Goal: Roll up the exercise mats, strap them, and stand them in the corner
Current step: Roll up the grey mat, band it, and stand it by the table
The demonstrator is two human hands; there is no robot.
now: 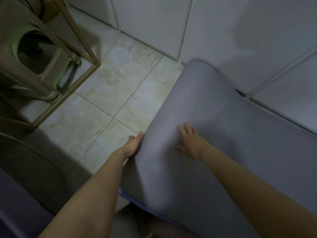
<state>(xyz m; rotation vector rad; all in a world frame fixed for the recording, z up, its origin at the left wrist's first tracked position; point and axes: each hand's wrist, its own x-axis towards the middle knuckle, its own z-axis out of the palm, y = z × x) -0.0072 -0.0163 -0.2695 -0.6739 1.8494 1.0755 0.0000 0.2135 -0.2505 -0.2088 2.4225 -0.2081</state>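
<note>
From the head camera, a grey-purple mat (214,117) lies unrolled on the right side of the tiled floor (109,93), running from near the person to the far wall (223,31). Its far end curls up a little against the wall, and its right edge lies along the wall's base. The left hand (134,143) grips the mat's left edge; one digit shows at the edge and the others are hidden by the mat. The right hand (190,143) rests flat on top of the mat, fingers straight and spread. Far left, stacked green and brown plastic stools (42,69) stand inside a thin metal frame (82,47).
</note>
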